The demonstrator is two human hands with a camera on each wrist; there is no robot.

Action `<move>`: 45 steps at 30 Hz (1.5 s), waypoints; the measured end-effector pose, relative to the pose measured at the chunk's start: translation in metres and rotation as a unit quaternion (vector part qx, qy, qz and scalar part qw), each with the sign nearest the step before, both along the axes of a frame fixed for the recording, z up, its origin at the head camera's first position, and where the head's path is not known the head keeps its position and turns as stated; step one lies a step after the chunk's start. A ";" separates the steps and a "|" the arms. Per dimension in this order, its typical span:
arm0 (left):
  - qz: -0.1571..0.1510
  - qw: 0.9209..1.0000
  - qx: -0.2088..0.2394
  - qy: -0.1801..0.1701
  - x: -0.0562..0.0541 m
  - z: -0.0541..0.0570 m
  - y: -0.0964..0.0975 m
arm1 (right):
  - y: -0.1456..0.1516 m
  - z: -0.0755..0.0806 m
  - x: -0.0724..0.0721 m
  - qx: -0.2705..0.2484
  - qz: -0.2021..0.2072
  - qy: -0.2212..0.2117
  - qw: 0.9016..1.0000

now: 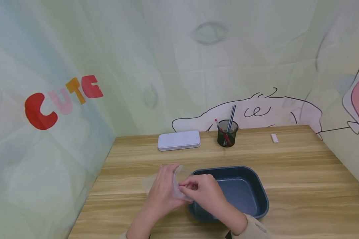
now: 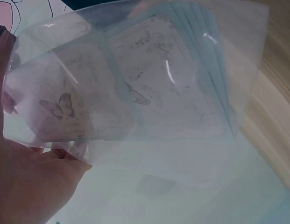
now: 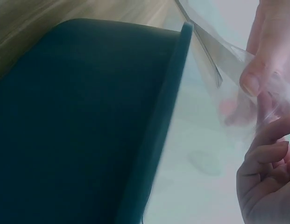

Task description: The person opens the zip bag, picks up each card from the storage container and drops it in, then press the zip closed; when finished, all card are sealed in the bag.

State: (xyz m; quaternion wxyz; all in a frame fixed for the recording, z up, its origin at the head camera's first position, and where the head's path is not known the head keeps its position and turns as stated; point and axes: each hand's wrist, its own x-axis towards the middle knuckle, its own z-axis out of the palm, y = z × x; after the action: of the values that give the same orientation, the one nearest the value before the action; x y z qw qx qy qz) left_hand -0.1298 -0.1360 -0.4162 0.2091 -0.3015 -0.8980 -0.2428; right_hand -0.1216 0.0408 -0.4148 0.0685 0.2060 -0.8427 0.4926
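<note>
My left hand (image 1: 163,189) grips a clear plastic bag (image 1: 181,173) around its sides, near the left edge of the dark blue basin (image 1: 239,194). Thumb and fingertips of my right hand (image 1: 204,192) pinch at the bag's open end. Through the clear film, the left wrist view shows white cards (image 2: 159,88) with pale blue edges and butterfly drawings, several of them fanned at one side. Both hands meet at the film beside the basin wall (image 3: 159,126) in the right wrist view, the right hand's fingers (image 3: 264,163) curled.
Behind the hands, a flat white box (image 1: 179,140) lies on the wooden table (image 1: 302,186). A black mesh pen cup (image 1: 226,137) with pencils stands to its right. Farther right is a small pale eraser-like block (image 1: 274,138). A printed curtain (image 1: 131,66) encloses the table.
</note>
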 end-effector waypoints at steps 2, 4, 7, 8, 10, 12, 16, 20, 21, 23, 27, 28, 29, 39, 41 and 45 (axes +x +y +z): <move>-0.002 1.000 0.002 0.000 0.000 0.001 0.001 | 0.001 0.000 0.000 0.001 -0.002 0.000 1.000; 0.001 1.000 0.006 0.007 0.000 0.001 0.001 | 0.003 0.001 0.001 -0.009 -0.014 0.008 1.000; 0.020 0.999 0.009 0.027 0.001 0.004 0.002 | 0.008 0.005 0.002 -0.052 -0.036 0.017 0.998; 0.028 0.999 0.010 0.034 0.001 0.007 0.002 | 0.011 0.006 0.003 -0.065 -0.040 0.013 0.997; 0.046 0.998 0.010 0.045 0.003 0.013 0.005 | 0.016 0.010 0.004 -0.084 -0.026 -0.013 0.996; 0.051 0.997 0.019 0.055 0.004 0.021 0.008 | 0.020 0.013 0.005 -0.089 0.008 -0.056 0.994; 0.047 0.997 0.028 0.053 0.005 0.031 0.016 | 0.022 0.016 0.008 -0.080 0.068 -0.103 0.989; 0.049 0.997 0.026 0.055 0.006 0.033 0.020 | 0.021 0.018 0.009 -0.092 0.068 -0.093 0.989; 0.051 0.997 0.027 0.057 0.006 0.033 0.021 | 0.022 0.019 0.009 -0.097 0.062 -0.092 0.989; 0.051 0.996 0.035 0.063 0.006 0.034 0.021 | 0.023 0.021 0.009 -0.115 0.051 -0.090 0.988; 0.050 0.995 0.050 0.072 0.010 0.042 0.019 | 0.029 0.024 0.007 -0.171 0.044 -0.078 0.981; 0.049 0.995 0.055 0.074 0.011 0.045 0.018 | 0.030 0.026 0.007 -0.185 0.044 -0.071 0.979; 0.046 0.994 0.060 0.075 0.012 0.049 0.017 | 0.032 0.027 0.007 -0.199 0.045 -0.065 0.977; -0.019 0.976 0.215 0.009 0.021 0.074 0.024 | 0.050 0.051 0.018 -0.274 -0.009 -0.037 0.961; -0.033 0.964 0.260 -0.033 0.022 0.075 0.029 | 0.054 0.055 0.020 -0.256 -0.031 -0.043 0.965; -0.048 0.940 0.321 -0.107 0.022 0.074 0.037 | 0.059 0.061 0.022 -0.226 -0.058 -0.062 0.971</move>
State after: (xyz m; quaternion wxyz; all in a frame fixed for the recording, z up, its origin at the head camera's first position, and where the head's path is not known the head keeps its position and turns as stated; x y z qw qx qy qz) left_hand -0.1079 -0.0987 -0.3417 0.1853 -0.2336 -0.7738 -0.5589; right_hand -0.0996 0.1001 -0.3539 0.0894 0.1052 -0.7229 0.6770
